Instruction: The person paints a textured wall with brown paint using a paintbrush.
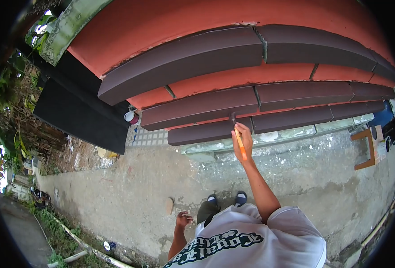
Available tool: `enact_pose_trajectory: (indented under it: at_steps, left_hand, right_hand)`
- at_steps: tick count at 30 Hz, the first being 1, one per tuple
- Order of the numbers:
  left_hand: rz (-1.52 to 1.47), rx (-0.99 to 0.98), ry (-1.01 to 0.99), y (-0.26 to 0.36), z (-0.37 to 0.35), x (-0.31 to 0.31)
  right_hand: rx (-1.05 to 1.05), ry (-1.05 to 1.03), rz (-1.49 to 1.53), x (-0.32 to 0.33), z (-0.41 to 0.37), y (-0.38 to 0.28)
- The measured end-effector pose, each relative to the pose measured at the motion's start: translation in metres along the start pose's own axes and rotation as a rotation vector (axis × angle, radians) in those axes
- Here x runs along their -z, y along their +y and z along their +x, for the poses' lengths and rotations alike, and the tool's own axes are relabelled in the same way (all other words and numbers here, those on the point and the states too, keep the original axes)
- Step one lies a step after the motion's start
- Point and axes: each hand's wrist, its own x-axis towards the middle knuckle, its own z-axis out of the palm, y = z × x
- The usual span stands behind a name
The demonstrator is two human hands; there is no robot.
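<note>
My right hand (245, 137) is closed around the orange handle of a paintbrush (239, 142), held nearly upright. Its dark bristles meet the lower edge of a brown wall ledge (202, 108), just above the lowest brown ledge (206, 133). Orange-red wall (246, 73) shows between the ledges. My left hand (184, 219) hangs low beside my body, away from the wall, with loosely bent fingers and nothing in it. Dark stains mark its fingertips.
A paint can (131, 117) stands by the ledges' left end, near a hanging black sheet (79, 114). A brown wooden frame (366, 149) and a blue container (382, 117) are at right. A tan, flat oval object (169, 206) lies on the concrete ground (130, 192).
</note>
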Motion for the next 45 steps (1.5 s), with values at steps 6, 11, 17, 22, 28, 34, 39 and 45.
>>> enact_pose_trajectory:
  at_steps: [6, 11, 17, 22, 28, 34, 39, 45]
  left_hand:
    - [-0.118, 0.023, -0.16, -0.045, 0.046, 0.052]
    - [-0.287, 0.058, -0.322, -0.044, 0.078, 0.072]
    - [-0.158, -0.065, -0.353, 0.014, 0.094, 0.1]
    - [-0.093, -0.225, -0.31, 0.042, 0.107, 0.13]
    - [0.106, 0.012, -0.199, 0.034, 0.111, 0.175]
    - [-0.151, 0.363, -0.322, -0.012, 0.149, 0.234]
    - [-0.04, 0.326, -0.283, -0.013, 0.17, 0.245]
    - [0.094, 0.101, -0.281, 0.013, 0.176, 0.245]
  right_hand:
    - [-0.176, 0.325, -0.062, 0.028, 0.017, 0.007]
    - [0.072, 0.133, -0.165, -0.042, 0.001, -0.034]
    - [0.176, -0.249, 0.036, -0.119, -0.023, -0.103]
    - [0.036, 0.104, -0.211, -0.091, -0.01, -0.063]
    - [-0.047, 0.347, -0.392, -0.118, -0.005, -0.086]
    - [0.092, 0.027, -0.142, -0.211, -0.048, -0.139]
    - [-0.059, 0.075, -0.176, -0.175, -0.038, -0.122]
    - [-0.113, 0.489, -0.238, -0.131, -0.01, -0.103]
